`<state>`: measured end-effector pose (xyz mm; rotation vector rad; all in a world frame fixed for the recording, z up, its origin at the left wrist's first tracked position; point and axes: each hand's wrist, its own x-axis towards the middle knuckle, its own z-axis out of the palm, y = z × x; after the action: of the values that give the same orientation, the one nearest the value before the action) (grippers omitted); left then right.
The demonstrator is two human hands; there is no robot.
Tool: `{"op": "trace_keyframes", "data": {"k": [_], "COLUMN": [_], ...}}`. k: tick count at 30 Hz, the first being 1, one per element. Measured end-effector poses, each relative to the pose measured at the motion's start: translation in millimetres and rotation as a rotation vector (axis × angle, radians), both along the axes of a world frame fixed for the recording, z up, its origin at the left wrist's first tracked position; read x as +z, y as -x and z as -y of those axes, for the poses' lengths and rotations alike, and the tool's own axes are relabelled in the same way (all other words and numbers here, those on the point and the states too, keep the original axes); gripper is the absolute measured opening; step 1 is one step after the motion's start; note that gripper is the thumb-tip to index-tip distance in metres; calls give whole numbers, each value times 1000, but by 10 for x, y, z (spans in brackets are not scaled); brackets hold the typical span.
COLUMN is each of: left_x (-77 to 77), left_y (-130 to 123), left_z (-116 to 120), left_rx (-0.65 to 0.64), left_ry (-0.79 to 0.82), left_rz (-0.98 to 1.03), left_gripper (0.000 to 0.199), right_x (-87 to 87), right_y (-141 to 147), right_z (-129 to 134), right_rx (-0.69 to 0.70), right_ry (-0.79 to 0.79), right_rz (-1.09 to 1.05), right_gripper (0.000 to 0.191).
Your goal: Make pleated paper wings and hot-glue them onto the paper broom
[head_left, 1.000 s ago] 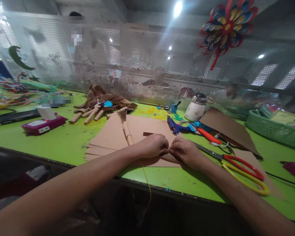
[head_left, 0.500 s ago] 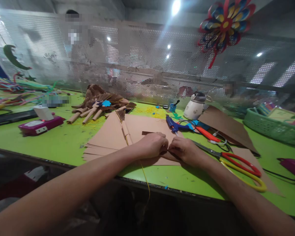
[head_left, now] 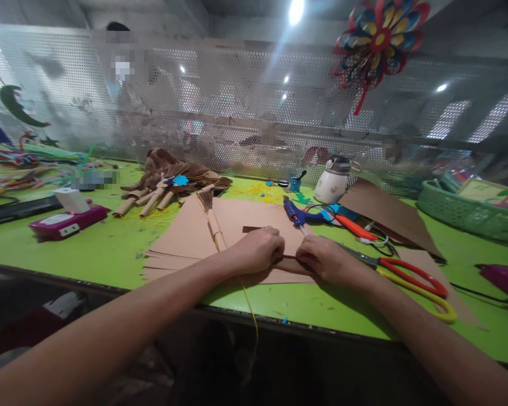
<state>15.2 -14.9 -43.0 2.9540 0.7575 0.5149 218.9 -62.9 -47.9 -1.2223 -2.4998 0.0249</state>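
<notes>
My left hand and my right hand are both closed on a strip of brown paper, a short stretch of which shows between them. A dark, slitted-looking end sticks out beyond my left hand; whether it belongs to the same strip I cannot tell. Beneath lies a stack of brown paper sheets. A rolled paper piece with a fringed top rests on the stack left of my hands. From there a yellow string hangs over the table edge.
Right of my hands lie large scissors and a blue glue gun. Behind them stand a white bottle and a green basket. Fringed paper pieces are heaped at the back left, near a purple power strip.
My hands have moved apart, the right one slightly rightward, so more of the paper strip shows between them. The whole view has shifted a little.
</notes>
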Motion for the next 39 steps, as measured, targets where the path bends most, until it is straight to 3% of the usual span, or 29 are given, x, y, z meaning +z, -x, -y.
{"op": "trace_keyframes", "data": {"k": [15, 32, 39], "left_x": [166, 129, 82], "left_y": [113, 122, 123], "left_z": [166, 176, 155], "left_rx": [31, -40, -50], "left_ry": [212, 14, -104], "left_rz": [-13, -33, -48], "left_gripper": [14, 10, 13], "right_x": [62, 114, 128], "right_y": [-79, -36, -49], "right_z": [29, 78, 87], "right_rx": [-51, -131, -102], "right_ry": [68, 72, 80], "right_rz": [14, 92, 82], "right_gripper": [14, 18, 21]}}
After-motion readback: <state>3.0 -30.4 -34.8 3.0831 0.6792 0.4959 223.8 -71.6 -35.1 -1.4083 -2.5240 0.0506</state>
